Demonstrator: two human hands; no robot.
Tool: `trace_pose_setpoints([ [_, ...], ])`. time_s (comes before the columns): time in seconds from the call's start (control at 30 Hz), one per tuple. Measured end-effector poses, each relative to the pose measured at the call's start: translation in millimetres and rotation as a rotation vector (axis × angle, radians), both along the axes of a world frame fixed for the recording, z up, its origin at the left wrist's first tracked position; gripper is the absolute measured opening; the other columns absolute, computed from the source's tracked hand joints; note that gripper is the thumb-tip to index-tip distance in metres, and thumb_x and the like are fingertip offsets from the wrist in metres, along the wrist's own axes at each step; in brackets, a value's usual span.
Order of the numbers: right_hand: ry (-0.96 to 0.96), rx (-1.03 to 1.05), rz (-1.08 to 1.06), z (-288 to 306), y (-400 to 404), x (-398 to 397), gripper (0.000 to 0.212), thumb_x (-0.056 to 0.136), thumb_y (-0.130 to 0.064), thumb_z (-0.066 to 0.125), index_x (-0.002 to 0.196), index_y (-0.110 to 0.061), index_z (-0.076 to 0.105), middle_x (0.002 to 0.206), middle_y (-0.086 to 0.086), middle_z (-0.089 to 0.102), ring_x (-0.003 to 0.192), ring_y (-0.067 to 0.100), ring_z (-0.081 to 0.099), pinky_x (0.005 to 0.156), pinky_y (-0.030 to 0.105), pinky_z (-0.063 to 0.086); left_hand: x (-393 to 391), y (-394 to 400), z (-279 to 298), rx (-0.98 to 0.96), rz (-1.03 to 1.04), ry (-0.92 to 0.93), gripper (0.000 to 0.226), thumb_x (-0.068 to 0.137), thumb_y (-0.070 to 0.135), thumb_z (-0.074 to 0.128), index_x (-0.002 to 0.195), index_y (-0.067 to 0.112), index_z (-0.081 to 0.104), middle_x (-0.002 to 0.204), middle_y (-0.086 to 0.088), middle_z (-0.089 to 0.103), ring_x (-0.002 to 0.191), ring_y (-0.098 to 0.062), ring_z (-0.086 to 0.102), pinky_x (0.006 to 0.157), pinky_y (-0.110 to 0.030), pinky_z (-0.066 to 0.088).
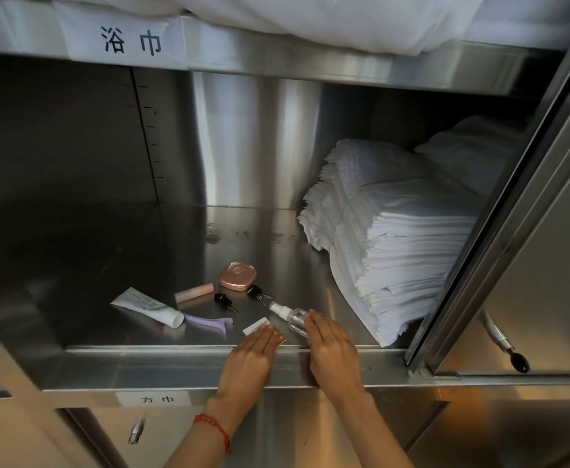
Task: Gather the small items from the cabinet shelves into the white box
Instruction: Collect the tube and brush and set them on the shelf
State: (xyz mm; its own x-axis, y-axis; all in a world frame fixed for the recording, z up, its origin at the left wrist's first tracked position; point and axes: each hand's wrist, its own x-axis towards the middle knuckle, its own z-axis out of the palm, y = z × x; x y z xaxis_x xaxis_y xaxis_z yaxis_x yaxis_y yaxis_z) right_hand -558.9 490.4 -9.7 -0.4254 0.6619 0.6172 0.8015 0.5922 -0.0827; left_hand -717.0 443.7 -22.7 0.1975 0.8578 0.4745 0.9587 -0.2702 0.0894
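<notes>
Left hand (255, 346) on white card (256, 325), right hand (327, 336) touching spray bottle (288, 314)

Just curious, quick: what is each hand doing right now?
Left hand: open, straight fingers resting on a small card.
Right hand: open, fingers laid on the clear spray bottle.
</notes>
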Motion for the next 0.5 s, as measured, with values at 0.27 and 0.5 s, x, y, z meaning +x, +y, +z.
trace_pose_setpoints([
  [0.27,0.032,0.139,0.023,-6,1,8,0.041,0.061,0.002,0.065,0.101,-0.001,0.071,0.102,0.015,0.07,0.088,0.028,0.069,0.075,0.037,0.056,2,-3,3,0.035,0.027,0.006,0.081,0.01,0.02,0.095,0.088,0.007,0.076,0.089,-0.008,0.074,0.077,-0.017,0.072,0.064,-0.027,0.056],
  [0.5,0.059,0.234,0.026,0,-5,19,0.047,0.066,0.009,0.06,0.112,-0.001,0.066,0.11,0.015,0.068,0.099,0.029,0.067,0.079,0.041,0.057,3,-8,5,0.145,-0.02,-0.019,0.077,0.02,0.016,0.097,0.093,0.005,0.074,0.094,-0.012,0.073,0.081,-0.02,0.072,0.071,-0.029,0.056],
])
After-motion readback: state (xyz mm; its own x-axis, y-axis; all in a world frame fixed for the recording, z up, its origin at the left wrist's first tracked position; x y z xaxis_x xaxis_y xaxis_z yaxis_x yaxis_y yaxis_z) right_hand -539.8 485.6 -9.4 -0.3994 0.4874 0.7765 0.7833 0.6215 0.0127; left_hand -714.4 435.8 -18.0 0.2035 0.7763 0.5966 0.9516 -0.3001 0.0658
